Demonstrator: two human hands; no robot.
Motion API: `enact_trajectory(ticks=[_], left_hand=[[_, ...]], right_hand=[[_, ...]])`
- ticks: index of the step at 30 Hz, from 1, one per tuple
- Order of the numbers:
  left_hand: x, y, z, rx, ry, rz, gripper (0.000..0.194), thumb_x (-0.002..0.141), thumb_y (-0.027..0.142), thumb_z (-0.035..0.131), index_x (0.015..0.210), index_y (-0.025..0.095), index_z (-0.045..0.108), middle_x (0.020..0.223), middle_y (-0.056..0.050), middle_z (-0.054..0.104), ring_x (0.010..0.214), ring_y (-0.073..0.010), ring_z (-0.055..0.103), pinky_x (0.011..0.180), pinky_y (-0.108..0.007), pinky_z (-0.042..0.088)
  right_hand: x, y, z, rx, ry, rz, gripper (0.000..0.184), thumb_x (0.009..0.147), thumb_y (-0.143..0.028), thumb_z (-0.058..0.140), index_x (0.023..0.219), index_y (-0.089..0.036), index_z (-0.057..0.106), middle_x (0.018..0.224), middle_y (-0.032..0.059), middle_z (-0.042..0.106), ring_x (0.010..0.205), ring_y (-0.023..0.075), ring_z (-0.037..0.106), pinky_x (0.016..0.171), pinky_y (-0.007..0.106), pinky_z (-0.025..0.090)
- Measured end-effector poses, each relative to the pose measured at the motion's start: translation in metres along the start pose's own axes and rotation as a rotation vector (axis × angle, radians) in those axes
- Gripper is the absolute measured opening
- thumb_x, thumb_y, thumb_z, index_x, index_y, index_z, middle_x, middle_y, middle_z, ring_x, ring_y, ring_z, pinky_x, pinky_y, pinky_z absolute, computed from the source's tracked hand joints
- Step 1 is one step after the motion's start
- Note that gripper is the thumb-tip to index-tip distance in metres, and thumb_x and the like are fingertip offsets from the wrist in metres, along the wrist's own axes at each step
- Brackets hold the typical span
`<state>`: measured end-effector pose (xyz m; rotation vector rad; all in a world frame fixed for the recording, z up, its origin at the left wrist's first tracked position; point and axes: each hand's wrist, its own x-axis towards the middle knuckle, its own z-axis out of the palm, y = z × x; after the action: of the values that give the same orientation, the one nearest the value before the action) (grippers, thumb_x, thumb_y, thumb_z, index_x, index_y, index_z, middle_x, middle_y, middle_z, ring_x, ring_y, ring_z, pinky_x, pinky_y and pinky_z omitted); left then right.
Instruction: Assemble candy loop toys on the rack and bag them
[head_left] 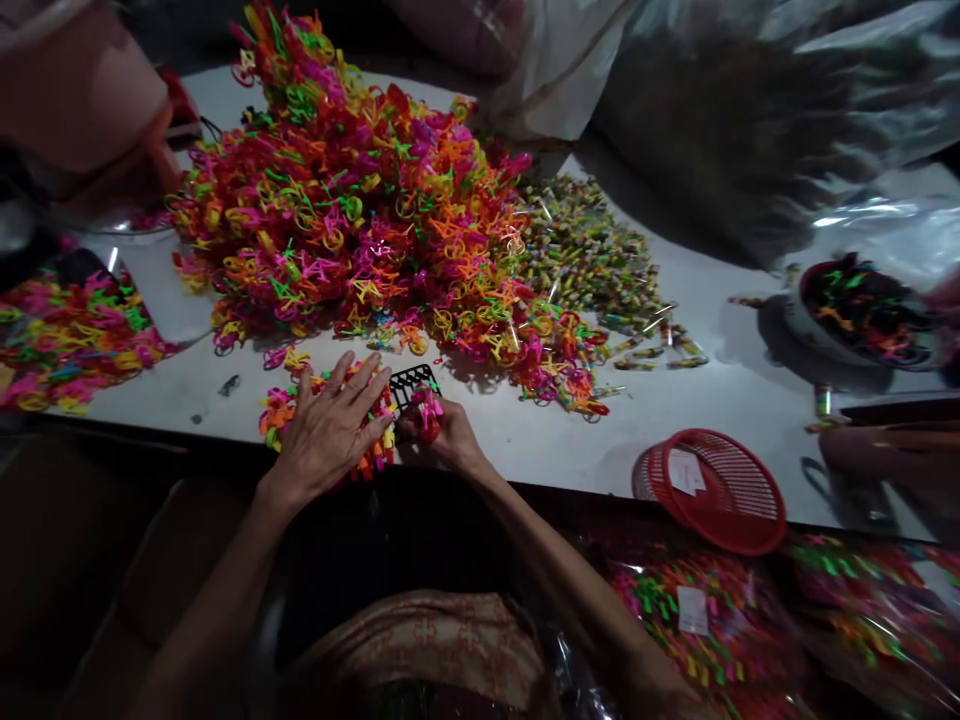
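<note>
Spreads left hand (328, 428); pinches pink plastic pieces (429, 410) in right hand (454, 436). Sees multicoloured pieces (862, 310) in round white bowl (793, 315) right of it.

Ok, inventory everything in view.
Table: one, white, centre
Plastic pieces: uncountable, multicoloured, heaped left
Tubes: uncountable, yellowish, heaped upper centre
Grid: one, black, near table edge
Basket: one, red, front right
Bowl: one, pale, right
Bucket: one, pinkish, upper left
Container: one, white, left
Filled bags: at least two, clear, lower right
Plastic sheeting: count unclear, grey, upper right
Cloth: one, patterned orange, bottom centre
Left hand: one, bare, over bright pieces
Right hand: one, bare, holding pink pieces
</note>
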<state>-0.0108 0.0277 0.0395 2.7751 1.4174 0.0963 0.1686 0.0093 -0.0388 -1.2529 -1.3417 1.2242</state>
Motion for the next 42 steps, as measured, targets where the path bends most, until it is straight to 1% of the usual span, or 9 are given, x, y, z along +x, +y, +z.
enact_trajectory(ticks=[7,15,18,21,23,27,30,34,42], left_hand=[[0.000,-0.001,0.001,-0.022,-0.001,0.004,0.054,0.096,0.045,0.029,0.146,0.025,0.033,0.153,-0.007,0.033,0.143,-0.0328,0.024,0.111,-0.066,0.017],[-0.002,-0.008,0.009,-0.038,0.057,0.020,0.057,0.095,0.051,0.026,0.145,0.025,0.036,0.151,-0.009,0.038,0.143,-0.0331,0.026,0.111,-0.066,0.016],[-0.007,-0.012,0.013,-0.025,0.079,0.065,0.058,0.095,0.052,0.025,0.143,0.024,0.040,0.150,-0.010,0.039,0.142,-0.0331,0.027,0.112,-0.065,0.015],[-0.010,-0.011,0.015,-0.010,0.085,0.099,0.056,0.094,0.052,0.027,0.141,0.026,0.042,0.151,-0.008,0.039,0.142,-0.0320,0.027,0.113,-0.064,0.015],[-0.010,-0.008,0.015,0.003,0.084,0.099,0.055,0.095,0.051,0.027,0.141,0.026,0.042,0.149,-0.008,0.041,0.142,-0.0323,0.029,0.111,-0.065,0.018],[-0.006,-0.001,0.014,0.007,0.077,0.102,0.053,0.095,0.049,0.028,0.141,0.027,0.042,0.149,-0.008,0.041,0.140,-0.0325,0.032,0.107,-0.066,0.025],[-0.007,-0.001,0.013,-0.001,0.083,0.116,0.051,0.095,0.049,0.029,0.140,0.028,0.044,0.149,-0.007,0.042,0.140,-0.0317,0.032,0.107,-0.066,0.026],[-0.011,-0.001,0.011,-0.001,0.069,0.121,0.052,0.095,0.049,0.031,0.140,0.027,0.044,0.149,-0.008,0.040,0.142,-0.0308,0.030,0.111,-0.065,0.020],[-0.008,0.002,0.004,0.000,0.038,0.113,0.051,0.095,0.048,0.032,0.141,0.027,0.042,0.149,-0.008,0.042,0.141,-0.0296,0.031,0.112,-0.064,0.020]], right_hand=[[0.002,-0.009,-0.004,-0.314,-0.139,-0.141,0.019,0.077,-0.023,0.056,0.060,-0.019,0.048,0.065,-0.0011,0.048,0.067,0.0136,0.045,0.062,0.024,0.036],[-0.013,-0.022,0.018,-0.794,-0.246,-0.057,0.009,0.081,-0.023,0.061,0.087,-0.017,0.065,0.095,0.0064,0.062,0.072,0.0151,0.055,0.059,0.025,0.037],[-0.014,-0.029,-0.014,-0.699,-0.182,-0.115,0.013,0.081,-0.023,0.065,0.092,-0.018,0.068,0.090,0.0043,0.064,0.073,0.0148,0.057,0.062,0.024,0.042],[0.005,-0.053,-0.078,-0.778,0.201,-0.159,0.018,0.085,-0.022,0.058,0.099,-0.016,0.069,0.090,0.0069,0.066,0.080,0.0175,0.059,0.073,0.028,0.045],[0.027,-0.073,-0.117,-1.002,0.374,-0.020,0.020,0.085,-0.022,0.055,0.097,-0.015,0.070,0.093,0.0109,0.067,0.082,0.0207,0.060,0.072,0.030,0.044],[0.060,-0.099,-0.149,-1.261,0.217,0.258,0.016,0.079,-0.020,0.057,0.083,-0.014,0.072,0.083,0.0127,0.069,0.078,0.0218,0.062,0.063,0.027,0.039],[0.051,-0.097,-0.141,-1.210,0.271,0.183,0.017,0.076,-0.017,0.054,0.078,-0.014,0.071,0.077,0.0108,0.068,0.074,0.0193,0.061,0.061,0.026,0.037],[0.018,-0.073,-0.111,-0.765,0.241,-0.041,0.012,0.072,-0.020,0.052,0.070,-0.015,0.064,0.068,0.0024,0.061,0.063,0.0135,0.054,0.058,0.023,0.036],[0.012,-0.018,-0.041,-0.351,0.055,-0.026,0.006,0.060,-0.015,0.055,0.066,-0.017,0.054,0.060,-0.0053,0.049,0.057,0.0091,0.043,0.053,0.020,0.031]])
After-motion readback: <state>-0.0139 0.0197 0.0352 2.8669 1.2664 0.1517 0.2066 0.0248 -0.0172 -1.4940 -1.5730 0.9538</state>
